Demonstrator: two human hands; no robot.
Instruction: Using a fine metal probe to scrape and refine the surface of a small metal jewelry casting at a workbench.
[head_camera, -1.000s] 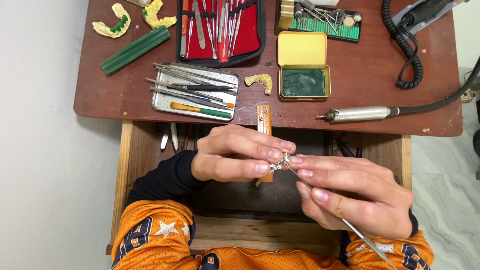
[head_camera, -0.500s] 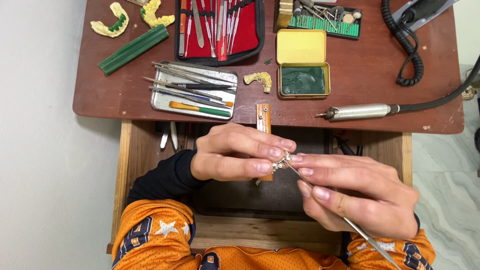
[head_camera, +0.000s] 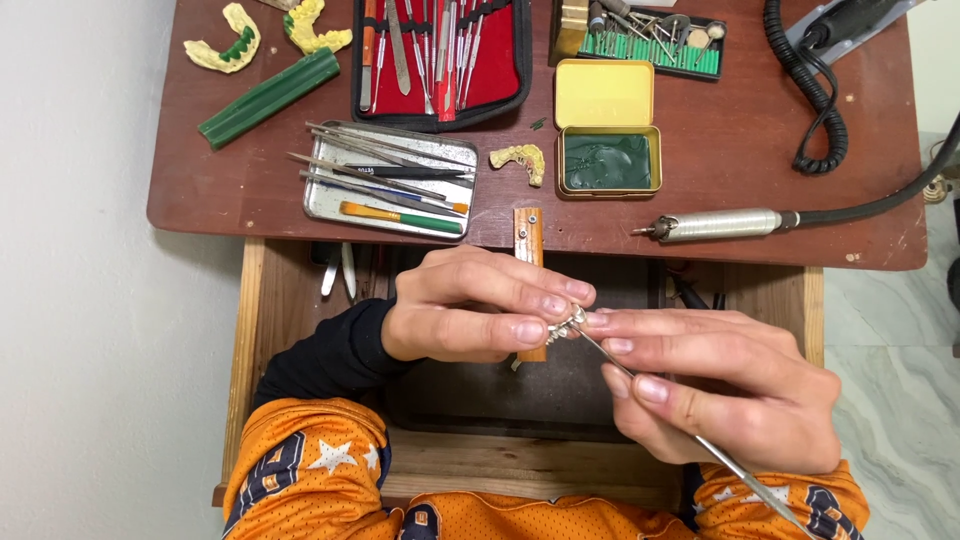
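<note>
Head view: left hand (head_camera: 470, 308) pinches small metal piece (head_camera: 566, 325); right hand (head_camera: 720, 385) grips thin tool (head_camera: 735, 467).

The person is wearing a bright orange jersey of shiny mesh fabric over a black long-sleeved top. The jersey is showing dark navy lettering edged in white and a pale star on the left sleeve, and similar dark markings on the right sleeve. The black cuff is reaching down to the wrist of the left hand (head_camera: 470, 315). The right hand (head_camera: 720, 385) is bare, with short, plain nails and no rings or gloves showing.
</note>
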